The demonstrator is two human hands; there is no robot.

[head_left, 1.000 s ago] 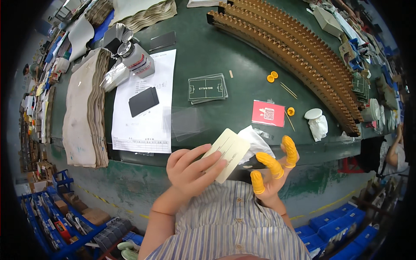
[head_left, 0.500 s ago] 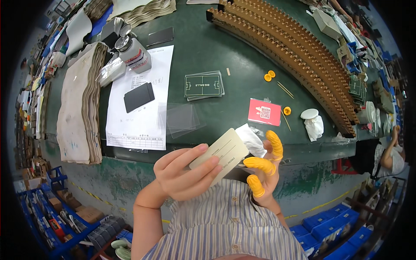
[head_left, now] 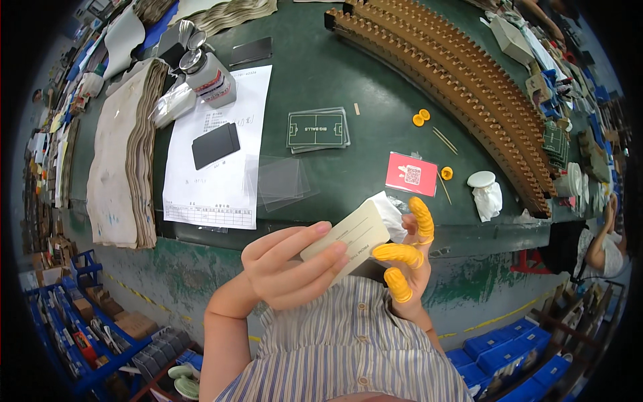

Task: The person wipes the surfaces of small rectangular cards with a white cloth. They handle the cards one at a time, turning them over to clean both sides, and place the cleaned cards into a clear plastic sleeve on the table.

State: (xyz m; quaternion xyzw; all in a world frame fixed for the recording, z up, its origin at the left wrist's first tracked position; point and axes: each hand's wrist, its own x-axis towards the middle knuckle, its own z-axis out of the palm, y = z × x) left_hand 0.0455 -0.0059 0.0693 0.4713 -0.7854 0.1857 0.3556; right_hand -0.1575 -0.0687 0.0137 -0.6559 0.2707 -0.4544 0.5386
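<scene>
A green tabletop (head_left: 362, 161) bears, at left, a stack of warped sheets (head_left: 124, 157) beside a printed form (head_left: 224, 184), with dark cards (head_left: 213, 147) lying on the form and a metal-topped bottle (head_left: 216, 86) at its upper end. Long slotted brown racks (head_left: 467, 98) occupy the far right; nearer lie rolled yellow finger cots (head_left: 418, 120), thin sticks (head_left: 445, 140) and a red card (head_left: 411, 175). Blue bins (head_left: 492, 340) sit below, lower right.

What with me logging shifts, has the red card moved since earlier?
No, the red card still lies just left of the lone rolled yellow finger cot.
</scene>
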